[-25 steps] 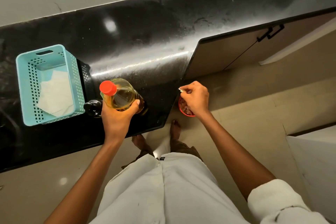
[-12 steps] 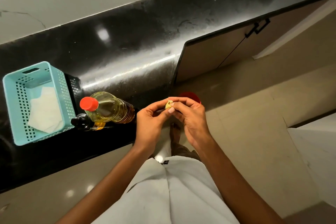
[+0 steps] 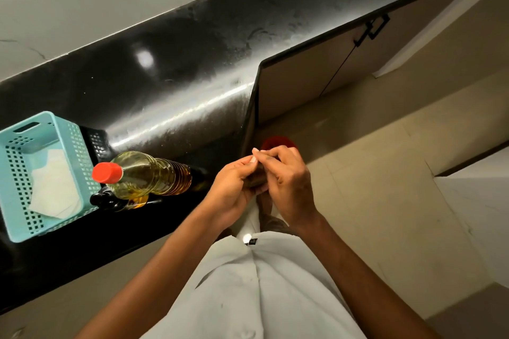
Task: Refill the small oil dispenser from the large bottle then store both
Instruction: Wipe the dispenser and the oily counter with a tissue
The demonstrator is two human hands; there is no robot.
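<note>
The large oil bottle (image 3: pixel 148 173), clear with yellow oil and a red cap (image 3: pixel 107 172), stands on the black counter (image 3: pixel 192 63) near its front edge. Right beside it, toward me, is the small oil dispenser (image 3: pixel 115 201) with a black top and a little oil in it. Neither hand touches either one. My left hand (image 3: pixel 231 190) and my right hand (image 3: pixel 286 181) meet just past the counter's corner. Their fingertips pinch a small pale scrap (image 3: pixel 252 159) between them; most of it is hidden.
A turquoise perforated basket (image 3: pixel 16 223) with white paper inside sits left of the bottles. A red round container (image 3: pixel 278 142) stands on the floor below my hands. Beige cabinet doors (image 3: pixel 316 77) with black handles run under the counter to the right.
My left hand let go of the large bottle and moved right to join my right hand; both now work a small scrap together. The view shifted, the bottles stayed in place.
</note>
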